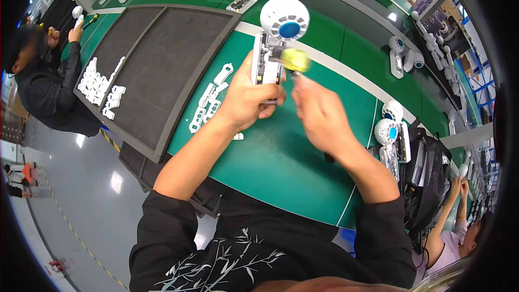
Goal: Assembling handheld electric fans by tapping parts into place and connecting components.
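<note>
My left hand (pixel 243 97) grips the handle of a white handheld fan (pixel 285 14) and keeps it raised above the green tabletop. The fan's round head has a blue centre and points away from me. Its handle stands uncovered, with inner parts showing. A small mallet (pixel 296 60) with a yellow head is in my closed right hand (pixel 324 116). The blurred mallet head is right beside the open handle; whether they touch I cannot tell. Several white plastic frame pieces (pixel 208 100) lie on the table, left of my left hand.
A dark divided tray (pixel 178 38) at the left bears white pieces (pixel 93 82). More fans (pixel 386 131) lie at the right beside a black backpack (pixel 427 168). Fans also sit along the green conveyor (pixel 346 32) at the back. Co-workers are at both sides.
</note>
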### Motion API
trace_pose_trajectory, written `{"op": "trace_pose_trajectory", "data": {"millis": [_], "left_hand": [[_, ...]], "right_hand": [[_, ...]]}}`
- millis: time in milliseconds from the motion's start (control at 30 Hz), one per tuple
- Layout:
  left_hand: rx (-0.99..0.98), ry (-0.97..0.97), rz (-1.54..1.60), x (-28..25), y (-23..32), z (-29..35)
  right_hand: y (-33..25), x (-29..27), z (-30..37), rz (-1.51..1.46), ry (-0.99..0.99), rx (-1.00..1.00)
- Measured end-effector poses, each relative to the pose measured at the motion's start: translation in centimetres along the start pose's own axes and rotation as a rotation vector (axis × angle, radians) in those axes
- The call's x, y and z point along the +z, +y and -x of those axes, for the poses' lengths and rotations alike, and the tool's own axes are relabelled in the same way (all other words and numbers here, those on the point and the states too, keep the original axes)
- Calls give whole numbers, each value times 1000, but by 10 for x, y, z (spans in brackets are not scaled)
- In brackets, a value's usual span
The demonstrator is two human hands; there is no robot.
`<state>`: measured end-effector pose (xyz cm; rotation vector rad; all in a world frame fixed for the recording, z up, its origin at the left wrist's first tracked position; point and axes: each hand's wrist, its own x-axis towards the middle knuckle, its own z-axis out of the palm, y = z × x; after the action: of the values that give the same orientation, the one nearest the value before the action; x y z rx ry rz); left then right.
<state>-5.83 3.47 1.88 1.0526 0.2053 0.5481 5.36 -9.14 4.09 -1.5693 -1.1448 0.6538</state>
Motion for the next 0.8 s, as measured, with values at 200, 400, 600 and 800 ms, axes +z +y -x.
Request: {"op": "trace_pose_trajectory", "data": {"millis": [200, 400, 600, 800], "left_hand": [[93, -8, -65, -4, 8, 3], [20, 236, 320, -30, -14, -15], [27, 135, 215, -17, -22, -11], [-82, -84, 170, -16, -48, -13]], "right_hand": [[0, -8, -9, 91, -89, 40], [7, -33, -18, 396, -81, 234], [17, -14, -11, 670, -6, -393], [23, 10, -8, -536, -255, 478]]}}
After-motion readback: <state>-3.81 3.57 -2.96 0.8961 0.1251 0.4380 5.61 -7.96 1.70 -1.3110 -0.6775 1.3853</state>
